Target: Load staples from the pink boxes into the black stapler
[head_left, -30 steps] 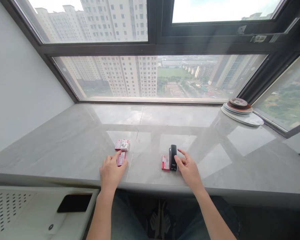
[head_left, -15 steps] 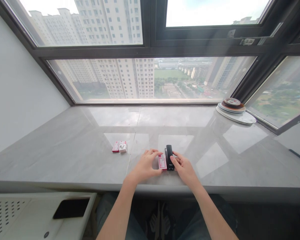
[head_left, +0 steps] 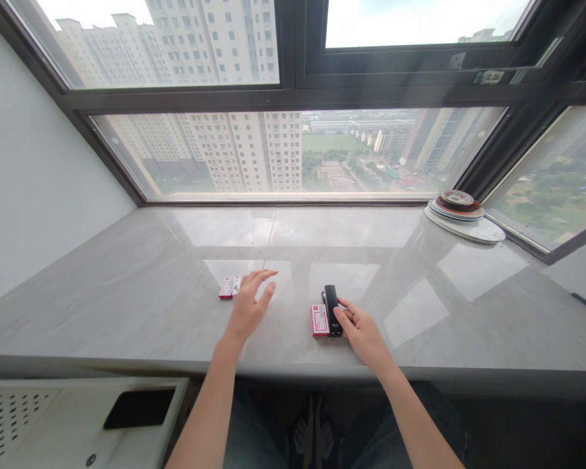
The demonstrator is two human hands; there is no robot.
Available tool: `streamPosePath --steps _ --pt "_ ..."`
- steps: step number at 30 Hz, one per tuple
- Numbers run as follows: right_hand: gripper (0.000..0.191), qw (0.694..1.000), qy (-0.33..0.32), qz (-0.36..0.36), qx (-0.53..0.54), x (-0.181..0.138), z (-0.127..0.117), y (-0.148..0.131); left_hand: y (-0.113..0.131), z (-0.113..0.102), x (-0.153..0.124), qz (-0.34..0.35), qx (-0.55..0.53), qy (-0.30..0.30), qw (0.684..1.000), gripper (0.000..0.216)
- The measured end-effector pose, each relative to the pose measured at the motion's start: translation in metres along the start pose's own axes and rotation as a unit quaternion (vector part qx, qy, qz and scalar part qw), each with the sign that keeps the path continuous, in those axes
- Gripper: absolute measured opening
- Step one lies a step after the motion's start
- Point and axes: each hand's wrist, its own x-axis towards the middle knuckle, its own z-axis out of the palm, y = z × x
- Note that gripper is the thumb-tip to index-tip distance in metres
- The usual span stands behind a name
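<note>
One stapler, red box against its left, right hand curled at its right, thumb touching, clamped or not untellable; two boxes just beside the left hand, its fingers apart and empty; arranging seemingly in hand, next move likely calling for a pinch on one box.

Black stapler on a grey countertop, the right hand touching its right side; a red-and-white box directly left, the left hand (thumb and fingers parted) farther left.
</note>
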Motion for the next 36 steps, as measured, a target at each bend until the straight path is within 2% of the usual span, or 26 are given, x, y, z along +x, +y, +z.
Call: streamPosePath --steps 2,3,5,7,10,13,16,18,20,22,24,29,32,36 --pt "0.064 1.000 0.000 -0.003 0.003 -0.001 0.000 -0.001 -0.041 -0.023 0.011 -0.068 0.056 0.064 0.994 0.042" --pt "0.064 1.000 -0.001 -0.003 0.004 -0.001 0.000 -0.001 -0.061 -0.033 0.014 -0.101 0.083 0.072 0.989 0.044" --pt "0.065 1.000 -0.001 0.000 0.005 -0.001 0.000 -0.002 -0.096 -0.047 0.014 -0.148 0.122 0.035 0.981 0.046" --pt "0.064 1.000 0.000 0.002 0.007 -0.001 0.000 -0.003 -0.119 -0.057 0.005 -0.154 0.141 -0.020 0.978 0.050" --pt "0.063 1.000 -0.003 0.004 0.010 -0.001 0.000 -0.003 -0.128 -0.069 -0.021 -0.122 0.145 -0.082 0.978 0.059" --pt "0.064 1.000 -0.001 0.006 0.009 0.000 0.001 -0.003 -0.109 -0.078 -0.047 -0.105 0.156 -0.106 0.976 0.064" --pt "0.064 1.000 0.004 0.005 0.000 0.000 0.002 -0.001 -0.064 -0.069 -0.063 -0.113 0.151 -0.111 0.976 0.054" --pt "0.064 1.000 0.008 0.002 -0.010 0.000 0.003 0.000 -0.026 -0.052 -0.066 -0.102 0.112 -0.151 0.977 0.047" --pt "0.064 1.000 0.013 -0.003 -0.019 0.000 0.004 0.000 0.010 -0.029 -0.061 -0.063 0.068 -0.179 0.980 0.047" --pt "0.066 0.999 0.017 -0.007 -0.027 0.000 0.004 0.001 0.038 -0.005 -0.051 -0.029 0.041 -0.146 0.988 0.047" --pt "0.068 0.999 0.020 -0.011 -0.030 0.000 0.004 0.000 0.055 0.017 -0.040 0.007 0.015 -0.119 0.993 0.050" --pt "0.061 1.000 0.003 -0.020 -0.019 -0.003 0.003 -0.005 0.059 0.055 -0.024 0.051 -0.055 -0.152 0.985 0.062" --pt "0.058 1.000 -0.004 -0.020 -0.009 -0.006 0.003 -0.007 0.052 0.066 -0.025 0.049 -0.078 -0.160 0.983 0.073" --pt "0.057 1.000 0.001 -0.020 -0.023 -0.006 0.004 -0.008 0.045 0.076 -0.028 0.066 -0.081 -0.155 0.982 0.077"
